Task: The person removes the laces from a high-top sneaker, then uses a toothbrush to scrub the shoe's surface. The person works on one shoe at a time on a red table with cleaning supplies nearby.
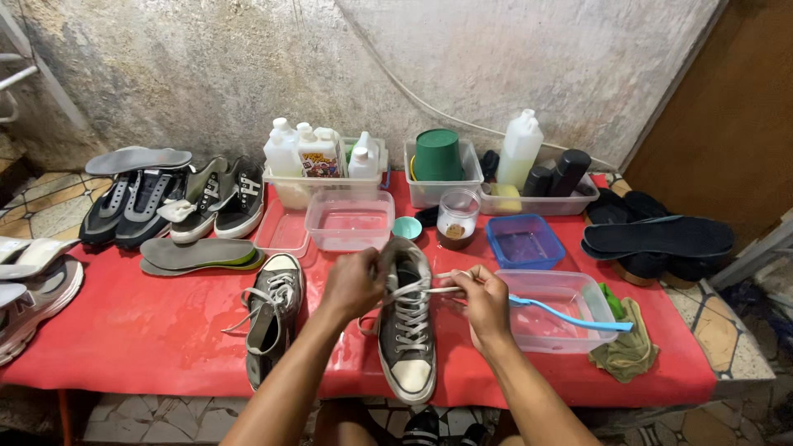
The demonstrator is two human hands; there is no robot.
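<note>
A grey canvas sneaker (407, 330) with white laces and a white toe cap lies on the red table (149, 330), toe pointing toward me. My left hand (353, 283) grips the shoe's collar and heel opening. My right hand (481, 296) pinches a white lace end (442, 289) pulled sideways from the top eyelets. The matching grey sneaker (271, 322) lies just left of it, laces loose.
A clear tub (552, 310) with a blue brush (570, 314) sits right of my right hand, an olive cloth (628, 347) beside it. Behind are a clear tub (350, 220), a blue tub (525, 241), a jar (457, 218), bottles (520, 149), dark sneakers (178, 202) and insoles (198, 254).
</note>
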